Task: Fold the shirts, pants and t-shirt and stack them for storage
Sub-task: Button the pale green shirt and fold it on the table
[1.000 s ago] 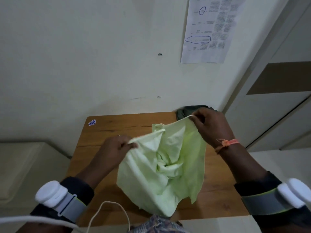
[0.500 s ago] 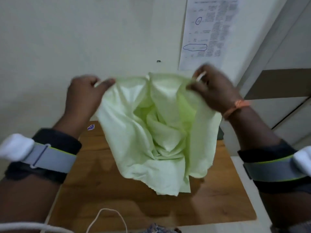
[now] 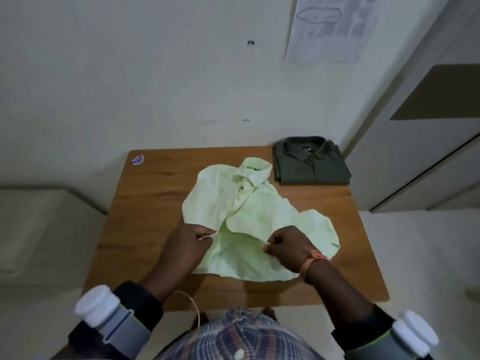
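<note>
A pale green shirt [image 3: 249,214] lies rumpled on the wooden table [image 3: 145,203], collar toward the far edge and front facing up. My left hand [image 3: 188,241] pinches its near left hem edge. My right hand [image 3: 288,246] pinches the near right hem edge, an orange thread around that wrist. A dark green shirt [image 3: 311,162] sits folded, collar up, at the table's far right corner.
A small blue sticker [image 3: 138,160] marks the table's far left corner. A white wall with a printed sheet [image 3: 330,27] stands behind the table. A grey cabinet [image 3: 428,126] is on the right, a beige ledge [image 3: 39,229] on the left.
Half a second ago both hands held the pale green shirt up in the air in front of the wall. Now the shirt lies spread on the table and the hands are low at its near edge.
</note>
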The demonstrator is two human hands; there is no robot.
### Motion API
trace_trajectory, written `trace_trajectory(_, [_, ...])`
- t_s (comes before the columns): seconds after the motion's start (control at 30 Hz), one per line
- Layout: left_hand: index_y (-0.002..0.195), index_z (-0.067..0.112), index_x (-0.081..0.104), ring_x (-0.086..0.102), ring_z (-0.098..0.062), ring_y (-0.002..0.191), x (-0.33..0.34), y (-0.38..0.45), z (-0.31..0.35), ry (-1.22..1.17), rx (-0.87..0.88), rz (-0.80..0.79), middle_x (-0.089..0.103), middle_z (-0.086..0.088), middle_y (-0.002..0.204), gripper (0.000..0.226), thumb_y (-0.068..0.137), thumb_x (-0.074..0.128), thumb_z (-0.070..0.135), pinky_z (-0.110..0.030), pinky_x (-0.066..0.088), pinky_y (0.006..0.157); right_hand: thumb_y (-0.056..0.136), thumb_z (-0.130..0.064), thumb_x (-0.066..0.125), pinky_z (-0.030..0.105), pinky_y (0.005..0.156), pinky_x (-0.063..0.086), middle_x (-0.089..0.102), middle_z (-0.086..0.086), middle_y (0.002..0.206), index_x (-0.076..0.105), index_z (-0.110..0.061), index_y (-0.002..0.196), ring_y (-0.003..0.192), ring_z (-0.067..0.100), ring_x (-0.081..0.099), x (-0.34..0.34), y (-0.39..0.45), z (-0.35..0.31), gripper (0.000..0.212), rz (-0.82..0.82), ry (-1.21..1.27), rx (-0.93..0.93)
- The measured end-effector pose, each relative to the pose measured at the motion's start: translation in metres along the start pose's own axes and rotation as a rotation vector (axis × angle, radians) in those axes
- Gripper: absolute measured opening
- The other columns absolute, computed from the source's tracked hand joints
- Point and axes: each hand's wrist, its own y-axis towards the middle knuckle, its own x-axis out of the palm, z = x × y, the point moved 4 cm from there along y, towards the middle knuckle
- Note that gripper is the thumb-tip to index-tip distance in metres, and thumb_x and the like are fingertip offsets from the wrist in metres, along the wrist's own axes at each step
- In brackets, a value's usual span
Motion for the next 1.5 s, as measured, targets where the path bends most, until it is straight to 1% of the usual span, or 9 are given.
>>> trace_trajectory(0.17, [0.105, 0.025, 0.083, 0.058, 0.012, 0.077, 0.025, -0.025, -0.007, 0.045, 0.12, 0.034, 0.079, 0.012, 0.106, 0.017, 0.093, 0.071, 0.023, 0.0, 0.035, 0.068, 0.082, -0.016, 0.083, 0.025, 0.056, 0.044, 0.051, 0.002, 0.057, 0.064, -0.005, 0.061, 0.05, 0.013, 0.048, 0.042, -0.016, -0.009, 0.03, 0.024, 0.34, 0.069])
trace_trajectory(0.27, [0.112, 0.022, 0.081, 0.062, 0.007, 0.083, 0.031, -0.038, -0.002, 0.005, 0.115, -0.012, 0.078, 0.008, 0.108, 0.021, 0.093, 0.072, 0.022, -0.001, 0.038, 0.071, 0.081, -0.008, 0.083, 0.033, 0.057, 0.047, 0.05, 0.0, 0.054, 0.062, -0.011, 0.061, 0.052, 0.018, 0.05, 0.055, -0.025, -0.025, 0.028, -0.005, 0.574, 0.028])
trace_trajectory(0.4, [0.112, 0.022, 0.079, 0.074, -0.013, 0.087, 0.037, -0.047, 0.001, -0.335, -0.098, -0.056, 0.079, 0.003, 0.096, 0.018, 0.098, 0.068, 0.021, -0.027, 0.058, 0.081, 0.082, -0.006, 0.081, 0.031, 0.06, 0.054, 0.064, 0.001, 0.072, 0.073, -0.009, 0.089, 0.065, 0.017, 0.062, 0.056, -0.03, -0.035, 0.011, 0.076, 0.614, -0.032])
trace_trajectory(0.5, [0.109, 0.017, 0.079, 0.078, -0.019, 0.087, 0.041, -0.049, -0.009, -0.691, -0.262, -0.089, 0.081, -0.005, 0.096, 0.018, 0.093, 0.074, 0.01, -0.031, 0.062, 0.081, 0.083, -0.006, 0.08, 0.028, 0.063, 0.057, 0.071, -0.001, 0.084, 0.074, -0.014, 0.092, 0.073, 0.016, 0.067, 0.054, -0.028, -0.033, 0.013, 0.101, 0.648, -0.031])
trace_trajectory(0.63, [0.105, 0.013, 0.078, 0.078, -0.02, 0.089, 0.045, -0.055, -0.013, -0.786, -0.283, -0.047, 0.08, -0.006, 0.094, 0.024, 0.083, 0.082, 0.003, -0.025, 0.06, 0.072, 0.08, -0.012, 0.083, 0.035, 0.065, 0.059, 0.068, -0.002, 0.074, 0.073, -0.02, 0.083, 0.067, 0.013, 0.065, 0.058, -0.031, -0.033, 0.014, 0.143, 0.521, -0.078])
trace_trajectory(0.77, [0.094, 0.024, 0.075, 0.071, 0.002, 0.08, 0.025, -0.054, -0.012, -0.431, -0.118, 0.207, 0.076, 0.009, 0.085, 0.018, 0.084, 0.081, 0.009, -0.011, 0.052, 0.065, 0.082, -0.012, 0.075, 0.019, 0.058, 0.048, 0.065, -0.005, 0.075, 0.061, -0.026, 0.093, 0.063, 0.004, 0.061, 0.038, -0.04, -0.036, 0.022, 0.391, 0.398, -0.124])
trace_trajectory(0.93, [0.096, 0.025, 0.072, 0.067, 0.005, 0.079, 0.022, -0.053, 0.013, -0.085, 0.149, 0.176, 0.071, 0.018, 0.084, 0.011, 0.09, 0.078, 0.017, -0.014, 0.051, 0.067, 0.086, -0.004, 0.065, 0.034, 0.066, 0.049, 0.063, 0.003, 0.086, 0.066, -0.016, 0.093, 0.078, 0.021, 0.06, 0.05, -0.051, -0.066, 0.014, 0.439, -0.103, -0.59])
trace_trajectory(1.17, [0.088, 0.023, 0.067, 0.07, -0.001, 0.074, 0.033, -0.055, 0.002, -0.384, -0.106, 0.1, 0.075, 0.005, 0.083, 0.02, 0.082, 0.084, 0.013, -0.01, 0.047, 0.055, 0.09, -0.012, 0.065, 0.038, 0.061, 0.048, 0.063, -0.003, 0.077, 0.056, -0.019, 0.09, 0.069, 0.017, 0.058, 0.063, -0.052, -0.051, 0.012, 0.348, -0.007, -0.476])
trace_trajectory(1.5, [0.1, 0.006, 0.058, 0.079, -0.026, 0.08, 0.061, -0.056, 0.019, -0.7, -0.221, -0.005, 0.08, -0.007, 0.084, 0.027, 0.084, 0.08, 0.001, -0.042, 0.063, 0.082, 0.085, -0.012, 0.069, 0.034, 0.061, 0.053, 0.066, -0.008, 0.07, 0.061, -0.025, 0.084, 0.066, 0.008, 0.063, 0.04, -0.059, -0.02, 0.016, 0.317, 0.11, -0.325])
